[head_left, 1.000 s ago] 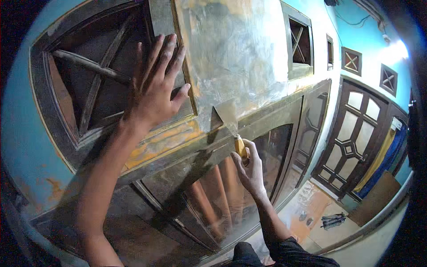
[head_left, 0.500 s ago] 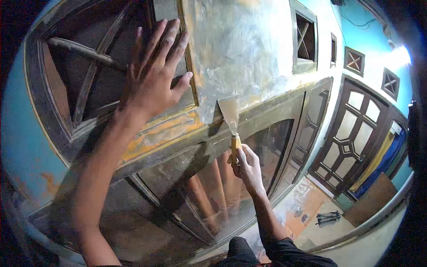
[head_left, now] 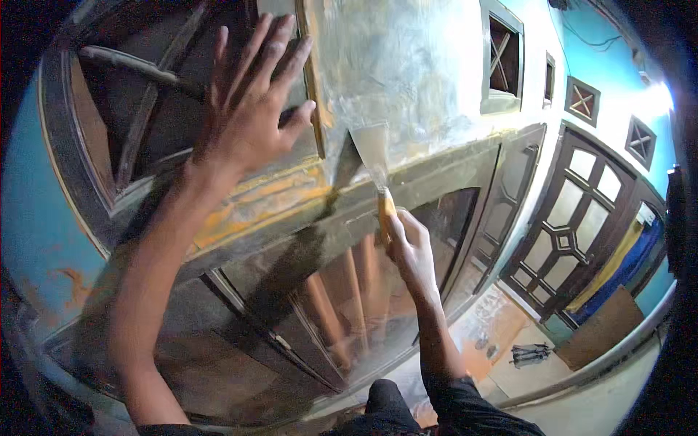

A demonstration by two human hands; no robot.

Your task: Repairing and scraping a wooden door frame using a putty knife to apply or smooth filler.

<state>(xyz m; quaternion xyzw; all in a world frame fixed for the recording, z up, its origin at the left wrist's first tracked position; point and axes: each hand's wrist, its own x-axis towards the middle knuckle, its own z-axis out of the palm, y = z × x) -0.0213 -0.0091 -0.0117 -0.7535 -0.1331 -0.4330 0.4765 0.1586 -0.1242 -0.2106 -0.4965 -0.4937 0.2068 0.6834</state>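
Note:
In my right hand (head_left: pixel 408 243) is a putty knife (head_left: pixel 372 149) with a yellowish wooden handle and a wide flat blade. Its blade points up against the patchy grey-white wall (head_left: pixel 392 65), just above a dark wooden frame (head_left: pixel 436 174). I cannot tell whether the whole edge touches the wall. My left hand (head_left: pixel 254 102) is spread, fingers apart, beside the wooden edge of a vent opening with crossed bars (head_left: pixel 138 69). It holds nothing. Under it runs a ledge (head_left: pixel 254 203) with scraped orange and grey patches.
Below the frame are glass panes with orange curtains (head_left: pixel 356 291) behind them. To the right stand a dark panelled door (head_left: pixel 560 225), a brown board (head_left: pixel 603 327) and a folded dark object (head_left: pixel 529 354) on the floor. A bright lamp (head_left: pixel 658 98) shines at upper right.
The putty knife has moved up the wall with my right hand. My left hand stays spread by the vent opening, slightly higher in view.

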